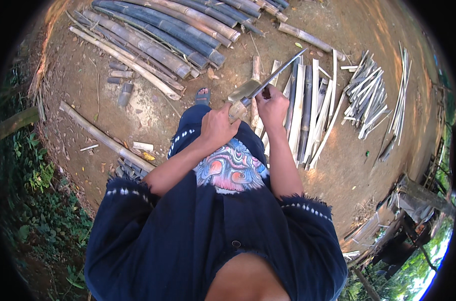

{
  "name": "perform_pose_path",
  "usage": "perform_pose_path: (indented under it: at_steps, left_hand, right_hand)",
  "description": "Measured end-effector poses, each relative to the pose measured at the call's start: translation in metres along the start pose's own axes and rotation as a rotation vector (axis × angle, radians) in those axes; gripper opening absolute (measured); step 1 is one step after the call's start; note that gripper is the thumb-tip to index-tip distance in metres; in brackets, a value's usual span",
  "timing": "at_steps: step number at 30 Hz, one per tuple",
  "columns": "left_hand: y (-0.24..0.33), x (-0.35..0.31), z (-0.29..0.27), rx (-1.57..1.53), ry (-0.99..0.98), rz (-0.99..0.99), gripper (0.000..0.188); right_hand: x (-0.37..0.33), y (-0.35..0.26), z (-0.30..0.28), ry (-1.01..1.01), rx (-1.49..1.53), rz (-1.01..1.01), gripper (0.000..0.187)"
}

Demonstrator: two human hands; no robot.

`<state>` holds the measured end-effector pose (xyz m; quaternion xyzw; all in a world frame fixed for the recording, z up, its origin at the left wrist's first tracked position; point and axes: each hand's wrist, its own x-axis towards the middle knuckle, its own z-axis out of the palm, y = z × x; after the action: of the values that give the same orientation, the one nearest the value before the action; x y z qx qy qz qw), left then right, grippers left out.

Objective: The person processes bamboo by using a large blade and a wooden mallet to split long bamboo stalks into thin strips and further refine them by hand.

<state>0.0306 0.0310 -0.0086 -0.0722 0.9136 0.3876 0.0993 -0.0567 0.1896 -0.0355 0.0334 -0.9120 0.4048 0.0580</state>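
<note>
Pile of bamboo poles [208, 45] on dirt ahead, toward the left; split bamboo lengths [299, 105] lie just beyond and right of the right forearm, with a heap of thin strips [366, 95] farther right. Knife [275, 76] is in front of the lap, blade slanting up-right, left hand [219, 125] wrapped round its wooden handle; right hand [273, 106] is curled close by the blade, can't tell what it grips.
</note>
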Motion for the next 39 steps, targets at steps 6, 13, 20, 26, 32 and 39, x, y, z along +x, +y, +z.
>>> perform_pose_path:
  at_steps: [6, 13, 20, 26, 32, 39]
  left_hand:
    - [-0.004, -0.001, 0.002, 0.019, -0.031, 0.000, 0.046]
    - [-0.004, 0.000, 0.006, -0.004, -0.013, -0.005, 0.047]
    - [-0.002, 0.004, 0.003, -0.009, 0.001, -0.026, 0.046]
    - [-0.001, 0.008, 0.002, -0.019, 0.021, -0.035, 0.045]
    - [0.003, 0.010, 0.000, -0.033, 0.016, -0.065, 0.044]
    - [0.006, 0.011, 0.003, -0.044, 0.044, -0.096, 0.038]
  right_hand:
    - [-0.003, 0.003, -0.003, -0.003, -0.044, 0.004, 0.019]
    - [0.001, 0.007, -0.002, -0.018, -0.060, -0.026, 0.020]
    - [0.003, 0.012, 0.003, -0.011, -0.030, -0.039, 0.020]
    - [0.009, 0.009, 0.006, 0.006, 0.012, -0.053, 0.020]
    - [0.011, 0.004, 0.004, 0.016, 0.028, -0.056, 0.020]
    - [0.013, 0.008, 0.006, 0.037, 0.021, -0.084, 0.020]
